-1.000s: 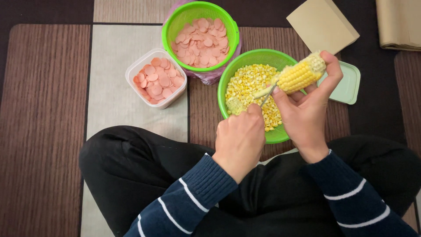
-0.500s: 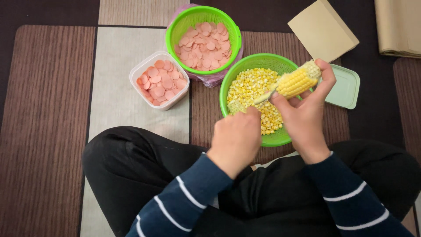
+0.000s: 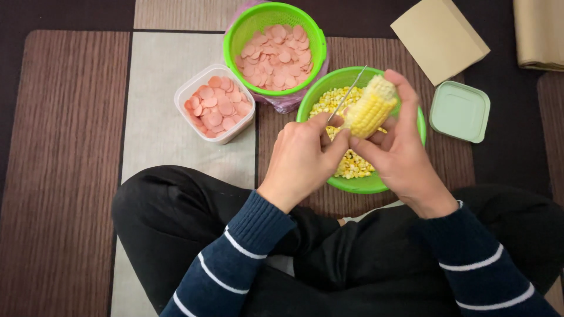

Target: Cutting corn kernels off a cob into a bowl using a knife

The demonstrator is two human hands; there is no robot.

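The right hand (image 3: 405,155) is closed around a corn cob (image 3: 370,108), gripping it from the far side with thumb and fingers and holding it tilted above the green bowl (image 3: 411,176). The left hand (image 3: 302,155) is clenched on the handle of a thin knife (image 3: 346,94); the handle itself is hidden in the fist, and only the narrow blade shows, rising up and to the right alongside the cob. The blade lies against or just beside the cob's left flank; actual contact cannot be confirmed.

Progress, judged from the present layout:

1. Done: the green bowl already contains a substantial heap of loose yellow kernels (image 3: 352,164), so a good share of stripping appears complete.
2. In hand: the visible face of the cob is covered with kernels. The far side is hidden by the fingers, so how much of this cob is stripped cannot be told.
3. Left: at least the visible rows on this cob. No other cobs are in view.

Nearby items: a green basket (image 3: 238,41) and a clear square tub (image 3: 185,97) both hold pink round slices and stand just left of the bowl. A pale green lid (image 3: 460,111) lies to the right, beside a tan cardboard piece (image 3: 437,35). All rest on a brown and beige striped floor mat (image 3: 64,147).
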